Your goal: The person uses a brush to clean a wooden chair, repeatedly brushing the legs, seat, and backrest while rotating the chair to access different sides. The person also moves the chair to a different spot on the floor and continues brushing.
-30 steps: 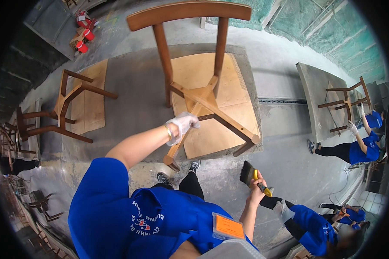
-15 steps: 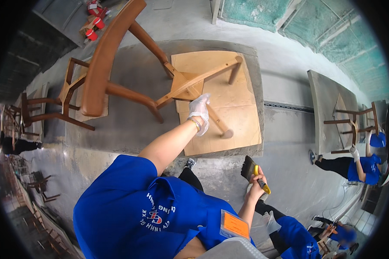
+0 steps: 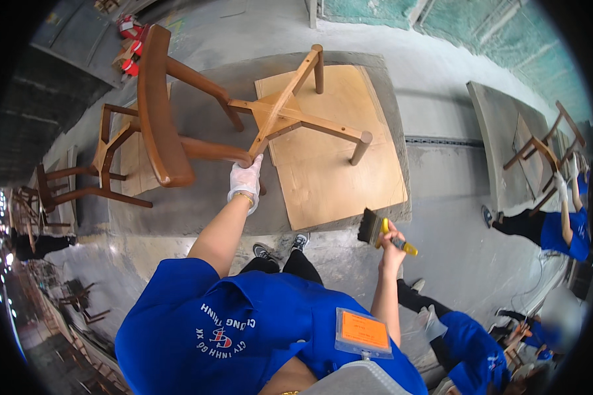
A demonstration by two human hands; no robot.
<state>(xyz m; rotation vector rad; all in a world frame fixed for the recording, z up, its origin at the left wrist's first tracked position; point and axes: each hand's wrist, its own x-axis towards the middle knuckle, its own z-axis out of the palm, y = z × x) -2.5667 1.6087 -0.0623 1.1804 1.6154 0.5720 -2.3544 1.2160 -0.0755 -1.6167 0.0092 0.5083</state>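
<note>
A brown wooden chair frame [image 3: 158, 105] with a wide curved backrest and no seat stands over the cardboard, its backrest toward the left. My left hand [image 3: 246, 176], in a thin clear glove, is closed round the frame where the near back leg meets the seat rail. Some of its fingers are hidden behind the wood. My bare right hand [image 3: 391, 245] grips the yellow-and-black handle of a wide paintbrush [image 3: 370, 226]. The dark bristles point left, near the low edge of the work surface and apart from the chair.
Cardboard sheets [image 3: 342, 191] cover part of a grey board [image 3: 204, 217]. A second chair frame [image 3: 99, 164] stands at the left. On the right, a co-worker [image 3: 563, 234] in blue holds another chair beside an upright-looking panel [image 3: 501, 145]. Another person [image 3: 468, 342] works at lower right.
The chair has been turned, its pale front legs swinging up and round and the backrest shifting. My left hand went from a front rail to the near back joint. The brush moved slightly up and left.
</note>
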